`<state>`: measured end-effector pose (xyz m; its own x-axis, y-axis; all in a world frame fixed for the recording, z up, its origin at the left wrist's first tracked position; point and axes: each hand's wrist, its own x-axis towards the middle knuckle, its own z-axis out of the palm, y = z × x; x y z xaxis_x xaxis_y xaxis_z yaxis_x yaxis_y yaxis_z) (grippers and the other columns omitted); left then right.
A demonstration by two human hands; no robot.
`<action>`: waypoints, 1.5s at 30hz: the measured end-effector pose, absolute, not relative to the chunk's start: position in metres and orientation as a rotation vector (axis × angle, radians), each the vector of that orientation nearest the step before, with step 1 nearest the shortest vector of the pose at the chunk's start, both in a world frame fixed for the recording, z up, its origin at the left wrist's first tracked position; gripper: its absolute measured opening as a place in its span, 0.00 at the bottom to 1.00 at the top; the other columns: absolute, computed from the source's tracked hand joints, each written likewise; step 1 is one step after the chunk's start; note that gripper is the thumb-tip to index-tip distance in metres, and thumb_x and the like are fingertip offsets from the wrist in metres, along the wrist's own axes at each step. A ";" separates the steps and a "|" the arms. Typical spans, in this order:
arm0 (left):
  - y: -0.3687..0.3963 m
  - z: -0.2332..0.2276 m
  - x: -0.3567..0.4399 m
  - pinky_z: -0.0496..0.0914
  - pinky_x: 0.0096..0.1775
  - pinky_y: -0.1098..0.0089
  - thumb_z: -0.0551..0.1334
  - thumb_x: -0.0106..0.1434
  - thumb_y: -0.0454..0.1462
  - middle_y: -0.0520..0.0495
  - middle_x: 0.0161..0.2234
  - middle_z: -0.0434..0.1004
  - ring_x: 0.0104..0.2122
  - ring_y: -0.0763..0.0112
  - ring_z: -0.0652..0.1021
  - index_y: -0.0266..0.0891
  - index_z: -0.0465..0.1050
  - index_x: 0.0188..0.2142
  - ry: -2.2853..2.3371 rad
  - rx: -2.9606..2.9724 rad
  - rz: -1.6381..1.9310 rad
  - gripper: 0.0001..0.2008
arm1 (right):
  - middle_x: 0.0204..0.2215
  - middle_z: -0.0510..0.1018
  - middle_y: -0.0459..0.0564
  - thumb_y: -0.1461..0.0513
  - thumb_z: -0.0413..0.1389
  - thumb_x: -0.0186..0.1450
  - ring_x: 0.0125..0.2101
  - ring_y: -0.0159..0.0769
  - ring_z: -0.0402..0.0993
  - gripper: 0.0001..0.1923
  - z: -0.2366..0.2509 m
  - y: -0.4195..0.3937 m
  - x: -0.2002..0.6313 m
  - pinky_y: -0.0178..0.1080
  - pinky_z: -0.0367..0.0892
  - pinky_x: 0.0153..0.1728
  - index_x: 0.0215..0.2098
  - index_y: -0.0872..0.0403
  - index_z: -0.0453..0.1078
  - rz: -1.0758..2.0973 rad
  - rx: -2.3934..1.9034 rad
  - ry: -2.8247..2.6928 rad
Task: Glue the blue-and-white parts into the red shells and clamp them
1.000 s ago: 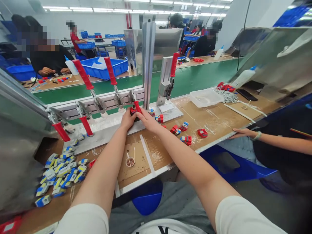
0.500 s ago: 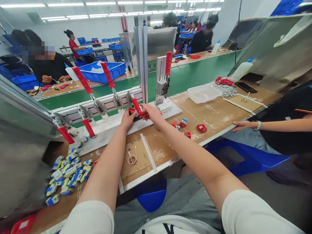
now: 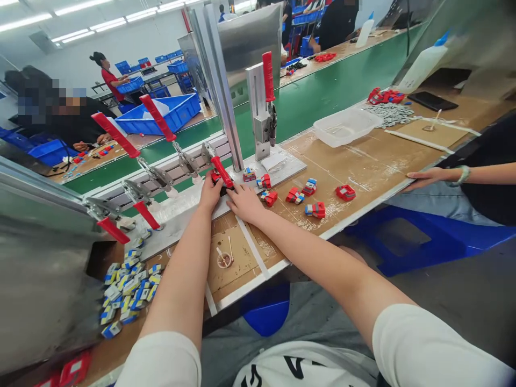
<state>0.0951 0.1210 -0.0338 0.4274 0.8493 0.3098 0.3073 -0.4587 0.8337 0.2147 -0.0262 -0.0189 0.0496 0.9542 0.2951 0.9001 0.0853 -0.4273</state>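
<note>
My left hand (image 3: 210, 194) is at the metal base under the fourth toggle clamp, fingers closed around a small red plastic part (image 3: 215, 176) that is mostly hidden. The clamp's red handle (image 3: 222, 172) slants down between my two hands. Close to the handle's lower end is my right hand (image 3: 246, 203), its fingers stretched out and apart; a dark piece beside its fingertips is too hidden to name. Several red, blue and grey car-shaped plastic parts (image 3: 295, 195) lie on the bench to the right of my right hand.
Grey, blue and yellow blocks (image 3: 133, 290) are heaped at left. A small cup with cotton swabs (image 3: 224, 259) sits on cardboard near the front. A translucent tray (image 3: 342, 128) stands farther right. A co-worker's hand (image 3: 429, 176) rests on the bench edge.
My right hand has come down from the clamp handle toward the base, its fingers opening out. My left hand stays at the red part. The view has shifted and tilted.
</note>
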 end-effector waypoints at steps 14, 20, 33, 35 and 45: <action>0.121 -0.035 0.093 0.68 0.61 0.61 0.60 0.70 0.41 0.41 0.56 0.79 0.56 0.59 0.77 0.41 0.65 0.67 0.940 2.001 1.006 0.27 | 0.75 0.58 0.65 0.54 0.47 0.78 0.74 0.59 0.53 0.32 -0.041 -0.022 0.211 0.58 0.48 0.73 0.74 0.62 0.60 0.103 -1.816 -2.005; 0.122 -0.033 0.090 0.68 0.61 0.61 0.60 0.70 0.43 0.39 0.57 0.79 0.56 0.57 0.77 0.37 0.67 0.64 0.937 2.016 0.953 0.25 | 0.76 0.57 0.64 0.54 0.46 0.77 0.74 0.56 0.53 0.31 -0.045 -0.020 0.214 0.58 0.48 0.74 0.74 0.61 0.61 0.146 -1.778 -1.988; 0.112 -0.028 0.089 0.70 0.59 0.57 0.60 0.71 0.45 0.44 0.56 0.82 0.55 0.55 0.79 0.46 0.68 0.63 1.049 1.991 0.885 0.23 | 0.52 0.78 0.56 0.50 0.42 0.76 0.49 0.44 0.78 0.31 -0.006 -0.025 0.225 0.47 0.75 0.47 0.75 0.46 0.48 0.747 -1.076 -1.214; 0.111 -0.027 0.089 0.70 0.59 0.56 0.59 0.71 0.45 0.43 0.56 0.81 0.55 0.54 0.79 0.46 0.68 0.64 1.066 1.996 0.878 0.23 | 0.47 0.78 0.54 0.47 0.44 0.76 0.43 0.43 0.78 0.31 0.010 -0.026 0.220 0.44 0.75 0.40 0.74 0.44 0.49 0.825 -1.041 -1.225; 0.110 -0.025 0.088 0.69 0.60 0.54 0.60 0.70 0.46 0.41 0.56 0.81 0.55 0.51 0.79 0.42 0.69 0.63 1.051 1.985 0.862 0.24 | 0.27 0.62 0.42 0.42 0.54 0.72 0.28 0.36 0.68 0.31 0.004 -0.007 0.216 0.39 0.69 0.31 0.67 0.46 0.62 0.837 -0.842 -1.210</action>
